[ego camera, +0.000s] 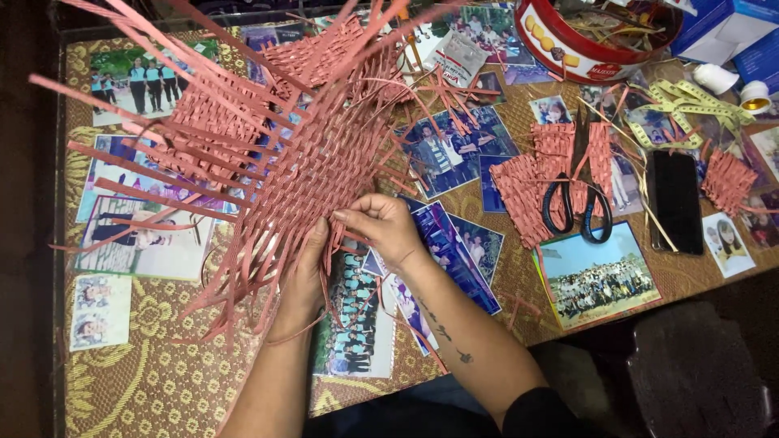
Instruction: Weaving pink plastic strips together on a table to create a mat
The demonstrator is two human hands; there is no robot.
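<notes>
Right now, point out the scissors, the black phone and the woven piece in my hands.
Scissors (578, 207), head view, on the black handle loops.
Black phone (675, 201), head view, on the middle of its dark screen.
Woven piece (316, 154), head view, on the tightly woven reddish middle, above both hands.

One large woven piece (276, 154), three small woven pieces (519, 195). One pair of scissors (578, 212), one phone (675, 201), one round tin (596, 36). Two hands (389, 227) at work.
</notes>
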